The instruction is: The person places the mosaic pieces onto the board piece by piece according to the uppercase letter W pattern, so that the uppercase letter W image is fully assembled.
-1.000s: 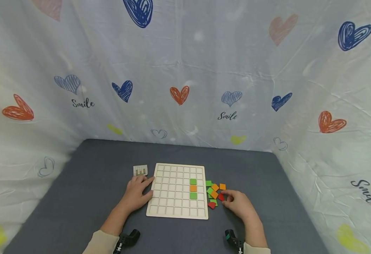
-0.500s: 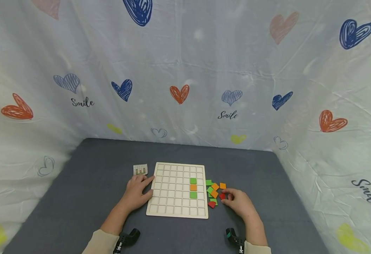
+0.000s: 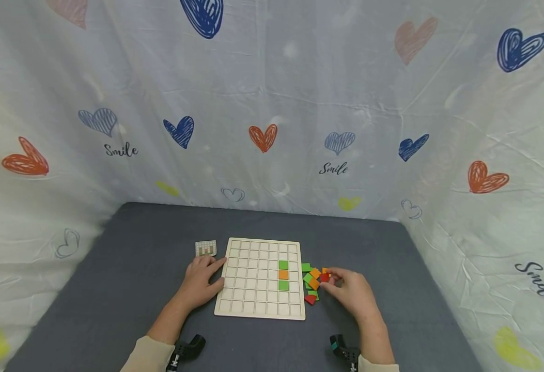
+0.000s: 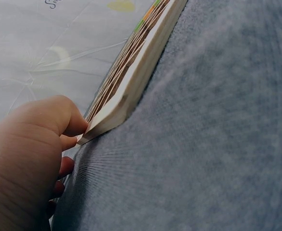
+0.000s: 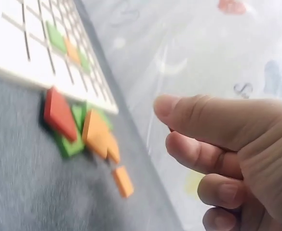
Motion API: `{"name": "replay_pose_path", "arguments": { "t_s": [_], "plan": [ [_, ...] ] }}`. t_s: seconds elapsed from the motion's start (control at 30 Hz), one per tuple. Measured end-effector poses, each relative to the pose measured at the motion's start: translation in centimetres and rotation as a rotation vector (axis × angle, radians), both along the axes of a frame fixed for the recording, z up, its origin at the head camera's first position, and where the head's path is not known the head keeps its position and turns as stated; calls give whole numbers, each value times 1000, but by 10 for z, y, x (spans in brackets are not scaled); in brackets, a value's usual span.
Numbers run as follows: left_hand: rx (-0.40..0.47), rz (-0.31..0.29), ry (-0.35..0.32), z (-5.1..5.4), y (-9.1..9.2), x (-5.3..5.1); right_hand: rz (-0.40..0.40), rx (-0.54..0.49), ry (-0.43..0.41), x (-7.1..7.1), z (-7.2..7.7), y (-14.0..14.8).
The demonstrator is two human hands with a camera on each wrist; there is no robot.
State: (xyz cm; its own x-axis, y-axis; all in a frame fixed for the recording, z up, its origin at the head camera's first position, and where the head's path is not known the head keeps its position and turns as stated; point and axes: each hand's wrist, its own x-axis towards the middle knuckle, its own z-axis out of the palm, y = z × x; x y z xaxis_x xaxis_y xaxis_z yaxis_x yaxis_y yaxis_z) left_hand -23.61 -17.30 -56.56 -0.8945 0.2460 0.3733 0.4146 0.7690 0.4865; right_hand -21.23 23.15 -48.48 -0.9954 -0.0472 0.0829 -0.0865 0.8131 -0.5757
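Note:
A light wooden grid board (image 3: pixel 248 297) lies on the dark table, with two green tiles (image 3: pixel 283 285) and an orange tile (image 3: pixel 283 275) set in one column. My left hand (image 3: pixel 199 284) rests against its left edge, thumb and index finger touching the rim; the left wrist view shows the thumb at a board corner (image 4: pixel 114 113). To the right of the board, my right hand (image 3: pixel 353 294) pinches a red tile (image 3: pixel 324 278) between thumb and fingers. In the right wrist view that tile is almost wholly hidden behind the thumb (image 5: pixel 166 105).
Loose green and orange tiles (image 3: pixel 314 284) lie piled along the board's right edge, with another red tile (image 3: pixel 310 299) nearest me. An orange tile (image 5: pixel 123 182) lies slightly apart. A small patterned card (image 3: pixel 205 248) sits beyond my left hand. A heart-printed curtain surrounds the table.
My right hand has taken the red tile and moved it away from me, so that it now partly covers the separate orange tile. The left hand and board stay put.

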Motion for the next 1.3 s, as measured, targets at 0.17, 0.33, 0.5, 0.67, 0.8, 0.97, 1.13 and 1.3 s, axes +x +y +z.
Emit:
{"name": "replay_pose_path", "arguments": {
  "t_s": [0.17,0.33,0.5,0.67,0.8,0.97,1.13,1.3],
  "plan": [
    [-2,-7,45,-1,0,0,12,22,73,7,13,-22],
    [-12,-3,12,2,1,0,76,32,145,14,21,-43],
    [-15,-2,-3,5,1,0,173,62,217,18,22,-58],
    [-9,-3,-4,6,1,1,223,86,205,21,19,-67],
    [-10,-1,-8,6,1,2,220,90,179,23,20,-73],
    [-15,6,-14,4,1,1,221,89,127,24,15,-79],
    [-13,6,-10,5,1,1,248,168,57,21,3,-85],
    [-23,6,-2,4,1,1,251,225,16,20,-8,-87]
  ]
}}
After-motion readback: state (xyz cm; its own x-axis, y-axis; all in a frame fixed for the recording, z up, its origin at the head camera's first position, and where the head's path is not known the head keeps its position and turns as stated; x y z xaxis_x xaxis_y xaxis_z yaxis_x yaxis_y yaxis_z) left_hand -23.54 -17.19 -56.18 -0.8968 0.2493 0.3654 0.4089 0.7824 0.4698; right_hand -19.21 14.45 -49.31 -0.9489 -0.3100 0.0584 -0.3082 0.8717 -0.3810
